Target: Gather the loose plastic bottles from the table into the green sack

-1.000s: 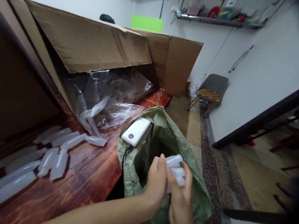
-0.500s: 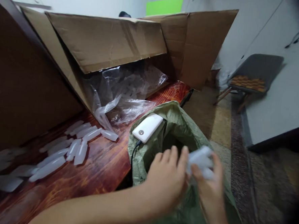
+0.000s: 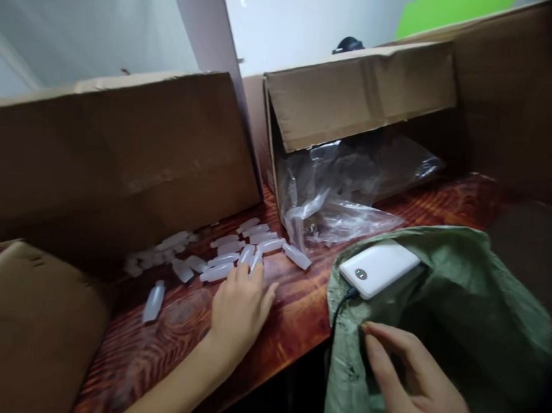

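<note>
My left hand (image 3: 239, 301) reaches over the wooden table, thumb spread and fingers stretched onto translucent white plastic bottles (image 3: 219, 272). Its fingertips partly cover a pair of them; none is lifted. To the right, my right hand (image 3: 419, 390) is above the mouth of a green woven sack (image 3: 354, 373). Its thumb and forefinger come together in a pinch beside a fold of the sack; whether anything is between the tips I cannot make out. A white power bank (image 3: 379, 269) with a dark cable lies on the sack's rim, just beyond this hand.
Behind the bottles stands a large cardboard box (image 3: 167, 156). Another open box (image 3: 371, 100) has a clear plastic bag (image 3: 350, 217) spilling out. A cardboard piece (image 3: 30, 322) stands at the near left. One bottle (image 3: 154, 302) lies apart on the reddish table (image 3: 292, 319).
The view has swung left. My left hand has moved from the sack to the bottles on the table. The bottles held between my hands over the sack are no longer seen there.
</note>
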`<state>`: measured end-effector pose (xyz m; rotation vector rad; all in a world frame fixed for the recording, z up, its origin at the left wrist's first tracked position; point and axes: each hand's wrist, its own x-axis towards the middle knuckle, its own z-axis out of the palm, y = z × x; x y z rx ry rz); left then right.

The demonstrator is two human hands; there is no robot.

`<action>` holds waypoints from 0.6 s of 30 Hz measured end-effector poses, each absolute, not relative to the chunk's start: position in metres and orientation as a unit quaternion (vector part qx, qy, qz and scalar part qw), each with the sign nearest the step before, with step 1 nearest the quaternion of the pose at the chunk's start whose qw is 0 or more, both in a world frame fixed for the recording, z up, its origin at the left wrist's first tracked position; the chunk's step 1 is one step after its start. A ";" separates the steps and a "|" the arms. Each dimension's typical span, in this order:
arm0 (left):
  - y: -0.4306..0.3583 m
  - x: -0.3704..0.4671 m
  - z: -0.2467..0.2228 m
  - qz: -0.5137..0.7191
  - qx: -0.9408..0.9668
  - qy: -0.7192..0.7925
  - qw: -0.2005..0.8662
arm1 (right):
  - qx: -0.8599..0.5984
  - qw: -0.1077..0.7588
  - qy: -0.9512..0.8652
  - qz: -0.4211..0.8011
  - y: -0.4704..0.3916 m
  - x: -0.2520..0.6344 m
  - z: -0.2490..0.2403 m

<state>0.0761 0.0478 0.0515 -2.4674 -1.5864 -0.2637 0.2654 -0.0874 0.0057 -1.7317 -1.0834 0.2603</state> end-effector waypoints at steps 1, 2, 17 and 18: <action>0.053 0.070 0.047 -0.070 -0.820 -0.558 0.104 | -0.676 0.524 -0.507 0.104 -0.071 0.253 0.016; 0.057 0.066 0.043 -0.055 -0.813 -0.570 0.101 | -0.633 0.525 -0.558 0.108 -0.055 0.242 0.024; 0.046 -0.027 0.004 -0.193 -0.848 -0.493 -0.023 | -0.371 0.097 -0.917 -0.109 0.116 0.180 0.038; 0.046 -0.028 0.002 -0.203 -0.842 -0.500 -0.028 | -0.363 0.079 -0.920 -0.121 0.118 0.177 0.039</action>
